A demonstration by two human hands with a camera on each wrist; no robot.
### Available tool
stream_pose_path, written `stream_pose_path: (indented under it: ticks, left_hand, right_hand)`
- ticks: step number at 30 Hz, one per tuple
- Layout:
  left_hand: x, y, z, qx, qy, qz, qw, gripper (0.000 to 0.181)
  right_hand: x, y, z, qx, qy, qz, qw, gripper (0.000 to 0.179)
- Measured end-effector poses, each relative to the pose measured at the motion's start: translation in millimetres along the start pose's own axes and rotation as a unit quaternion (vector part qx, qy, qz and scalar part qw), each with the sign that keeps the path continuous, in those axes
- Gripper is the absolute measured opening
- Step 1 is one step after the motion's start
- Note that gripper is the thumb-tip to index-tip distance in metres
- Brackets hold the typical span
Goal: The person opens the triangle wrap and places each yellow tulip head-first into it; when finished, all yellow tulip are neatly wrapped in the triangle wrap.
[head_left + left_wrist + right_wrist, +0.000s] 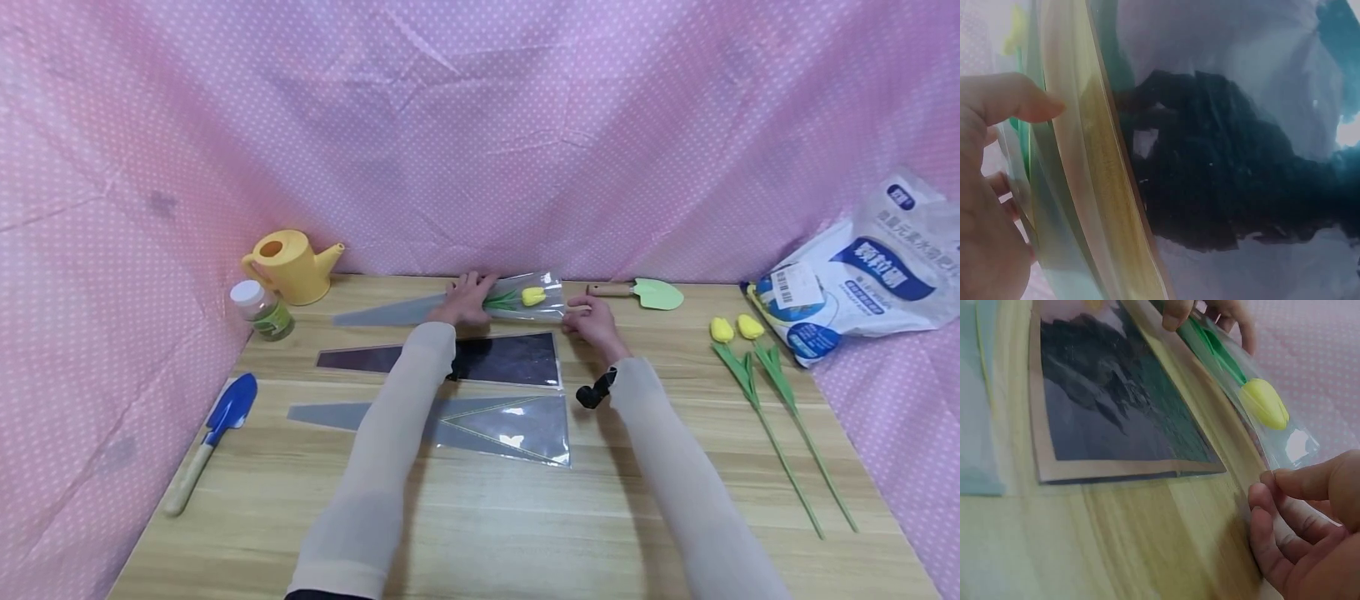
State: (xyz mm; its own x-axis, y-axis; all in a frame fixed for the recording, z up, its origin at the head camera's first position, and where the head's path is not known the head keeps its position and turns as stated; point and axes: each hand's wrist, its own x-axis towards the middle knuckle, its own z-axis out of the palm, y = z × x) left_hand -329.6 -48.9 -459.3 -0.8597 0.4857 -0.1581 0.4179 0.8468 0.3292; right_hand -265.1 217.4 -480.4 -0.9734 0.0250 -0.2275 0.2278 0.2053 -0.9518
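A yellow tulip (533, 297) with green leaves lies inside a clear, tapered flower sleeve (551, 310) at the back of the table. My left hand (468, 298) spans that sleeve below the bloom, thumb (1038, 103) along the near side and fingers bent over the far side. At the wide end, my right hand (1297, 519) pinches the sleeve's near corner between thumb and fingertips. Closer to me lie a dark-panelled sleeve (510, 358), partly under my left forearm, and a grey sleeve with gold lines (517, 421), both flat.
Two yellow tulips (780, 392) lie at the right, beside a white-and-blue bag (870, 267). A green trowel (658, 294) lies beyond my right hand. At the left are a yellow watering can (296, 267), a lidded jar (270, 317) and a blue trowel (232, 404). Pink dotted cloth hangs behind.
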Motion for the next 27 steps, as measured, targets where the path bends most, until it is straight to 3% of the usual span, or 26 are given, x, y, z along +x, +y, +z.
stream_pose_path:
  ticks: [6, 16, 22, 27]
  left_hand:
    - [3.2, -2.9, 1.3, 0.012, -0.005, -0.011, 0.9999, 0.088]
    - [-0.8, -5.7, -2.2, -0.015, -0.011, -0.011, 0.9998, 0.096]
    - [-5.0, -9.5, -5.7, -0.031, -0.022, -0.006, 0.9993, 0.102]
    - [-10.2, -10.6, -10.0, -0.048, -0.019, 0.001, 0.9986, 0.096]
  right_hand:
    - [4.3, -2, 3, -0.050, 0.009, 0.015, 0.9986, 0.040]
    - [5.8, -6, 10, -0.106, 0.020, 0.002, 0.9941, 0.033]
    - [1.0, -7, 8, -0.147, -0.002, -0.005, 0.9892, 0.037]
    - [-5.9, -5, -1, -0.142, -0.025, -0.007, 0.9895, 0.041]
